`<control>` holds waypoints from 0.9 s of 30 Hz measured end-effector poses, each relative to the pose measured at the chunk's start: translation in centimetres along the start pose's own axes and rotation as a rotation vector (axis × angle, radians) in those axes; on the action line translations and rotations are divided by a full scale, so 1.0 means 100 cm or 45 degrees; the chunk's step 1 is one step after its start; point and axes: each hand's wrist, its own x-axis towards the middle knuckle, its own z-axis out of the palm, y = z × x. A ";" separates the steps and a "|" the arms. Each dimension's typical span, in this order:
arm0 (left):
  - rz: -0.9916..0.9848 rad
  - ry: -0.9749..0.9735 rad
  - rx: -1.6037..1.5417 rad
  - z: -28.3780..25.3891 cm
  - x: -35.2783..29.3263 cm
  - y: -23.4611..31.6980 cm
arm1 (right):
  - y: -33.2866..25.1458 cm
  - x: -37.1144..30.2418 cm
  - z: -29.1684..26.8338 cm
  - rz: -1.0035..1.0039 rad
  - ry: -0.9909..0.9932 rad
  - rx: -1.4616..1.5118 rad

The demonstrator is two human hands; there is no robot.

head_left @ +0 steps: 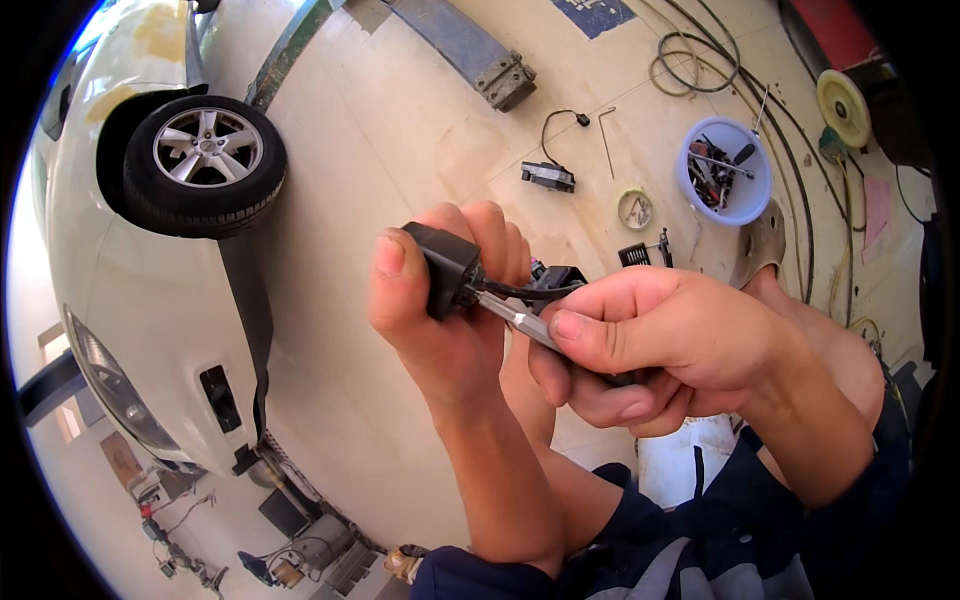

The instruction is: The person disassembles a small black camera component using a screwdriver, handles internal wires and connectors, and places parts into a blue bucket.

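My left hand is closed round a small black plastic housing, its thumb pressed against the near side. From that housing a black cable runs right to a black connector, partly hidden behind my right hand. My right hand grips a screwdriver with a metal shaft; its handle is mostly hidden in the fingers. The shaft's tip meets the housing where the cable enters it. Whether it is inside the housing or just touching, I cannot tell.
A pale car with its front wheel stands at left. On the tiled floor lie a black part with a lead, a hex key, a round tin and a blue-white tool bowl. Hoses curve along the right.
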 end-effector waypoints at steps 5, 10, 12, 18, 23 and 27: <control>-0.052 0.054 -0.084 0.008 0.002 -0.006 | 0.012 0.002 -0.001 -0.283 0.166 -0.123; -0.084 0.331 0.044 0.020 0.003 -0.010 | 0.024 0.009 0.007 -1.008 0.890 -1.419; -0.108 0.454 -0.016 0.026 0.004 -0.015 | 0.026 0.007 0.008 -1.152 1.078 -1.861; -0.069 0.545 -0.120 0.027 0.003 -0.016 | 0.005 0.002 0.011 -0.888 0.850 -1.246; -0.033 0.635 -0.039 0.040 0.005 -0.017 | 0.002 0.003 0.008 -0.861 0.723 -0.936; -0.056 0.402 -0.174 0.030 0.002 -0.014 | 0.003 0.004 0.012 -0.858 0.722 -0.894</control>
